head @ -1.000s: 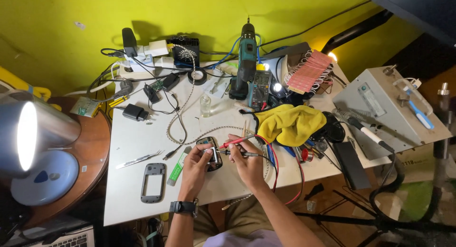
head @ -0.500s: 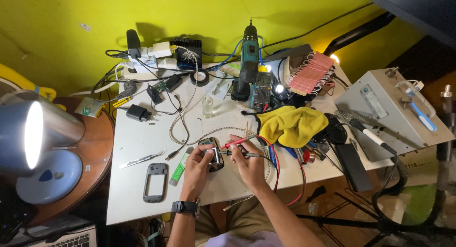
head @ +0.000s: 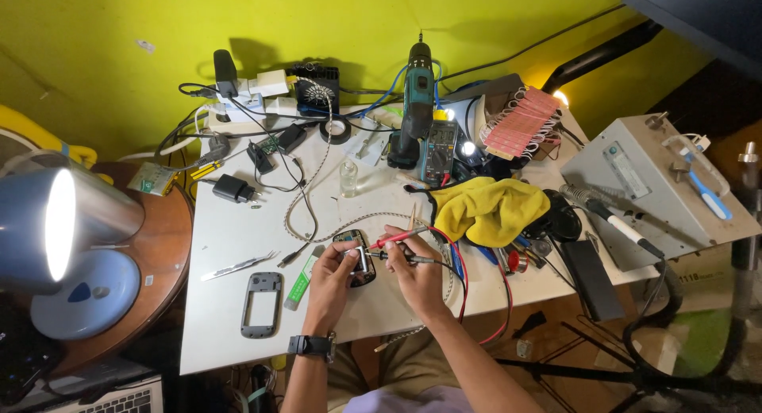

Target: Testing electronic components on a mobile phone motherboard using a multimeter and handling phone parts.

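On the white bench (head: 238, 222), left hand (head: 329, 276) steadies an opened phone (head: 355, 257) so right hand (head: 413, 274), fingers pinching red and black probes (head: 401, 248), can touch its board

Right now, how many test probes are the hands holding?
2: a red-handled test probe and a black-handled test probe, both in the right hand, tips toward the small opened phone that the left hand steadies.
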